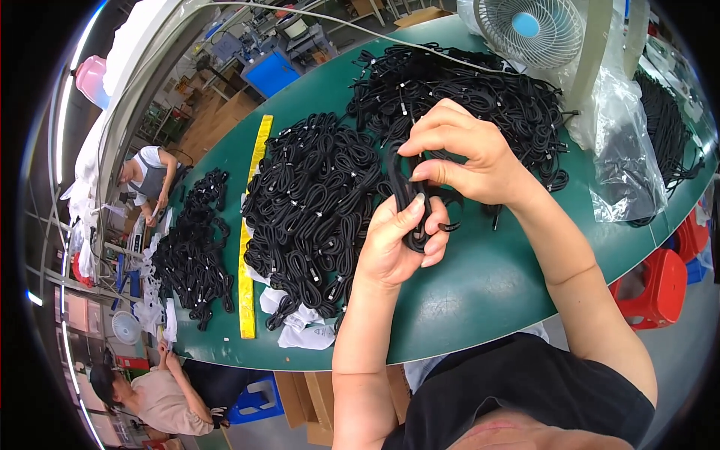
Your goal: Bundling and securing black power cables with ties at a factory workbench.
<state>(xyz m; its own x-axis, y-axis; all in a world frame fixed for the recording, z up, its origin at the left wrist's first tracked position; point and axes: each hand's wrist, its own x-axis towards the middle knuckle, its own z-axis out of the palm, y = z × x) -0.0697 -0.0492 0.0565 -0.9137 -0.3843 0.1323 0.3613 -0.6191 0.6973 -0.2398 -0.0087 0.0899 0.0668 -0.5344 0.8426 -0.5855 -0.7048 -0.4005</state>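
Note:
A coiled black cable (397, 176) is held upright above the green table. My left hand (401, 236) wraps round its lower part, the thumb pressed on the loops. At its upper part my right hand (465, 150) pinches with thumb and forefinger; whether a strap or a cable end lies between those fingertips is too small to tell. A short black strap-like end sticks out beside the left fingers. Left of my hands lies a big pile of coiled black cables (311, 202) with small light-coloured plugs. Beyond them spreads another heap of black cables (450, 82), looser and tangled.
A yellow strip (255, 225) divides the piles on the green table (465, 292); a smaller cable pile (196, 251) lies left of it. White scraps (306, 330) lie near the front edge. At right are a fan (529, 30), clear plastic bag (626, 157) and red stool (656, 289). Two people work at left.

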